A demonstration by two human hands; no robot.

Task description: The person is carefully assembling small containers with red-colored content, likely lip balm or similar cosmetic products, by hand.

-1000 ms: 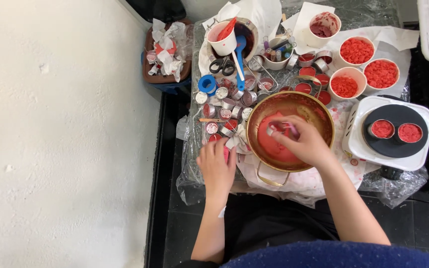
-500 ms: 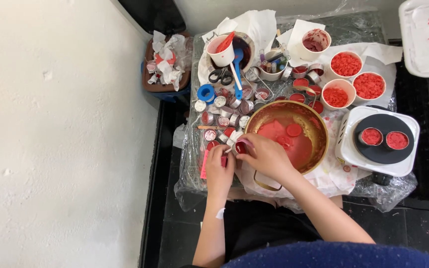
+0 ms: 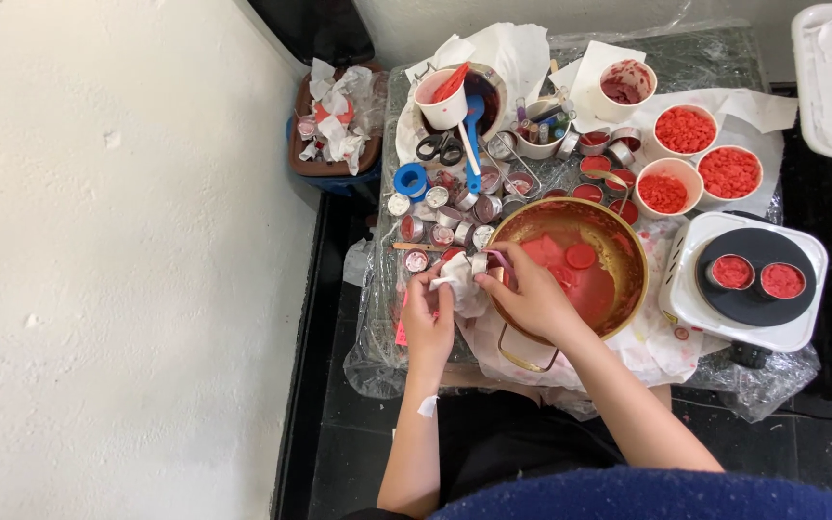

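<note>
Two hands meeting at left rim of brass pan (image 3: 628,252), over plastic-covered surface (image 3: 382,337). Left hand (image 3: 428,323) gripping white tissue (image 3: 462,281), fingers closed round one end. Right hand (image 3: 530,294) pinching other end of same tissue together with something small; what sits inside the fold, too hidden to tell. Both hands pressing inward, apparently wiping or wrapping. Holding just outside pan wall, likely keeping drips over the plastic sheet.

Pan holding red wax, partly set, with one round red disc (image 3: 581,255) lying in it. Sitting directly in front of body, within easy reach of both arms.

Lying near left hand: cluster of small metal cups (image 3: 440,217), some stained red, close enough for picking one by one. Beyond them, black scissors (image 3: 440,147), blue spoon (image 3: 473,135), blue tape roll (image 3: 410,180), white cup with red tool (image 3: 440,101).

Standing behind pan: three white bowls of red wax chips (image 3: 686,130). Resting right of pan: white hotplate (image 3: 695,299) carrying two red-filled tins (image 3: 732,272), kept well apart from hands, presumably for heat.

Sitting off surface at left: brown bin of crumpled tissues (image 3: 334,120).
</note>
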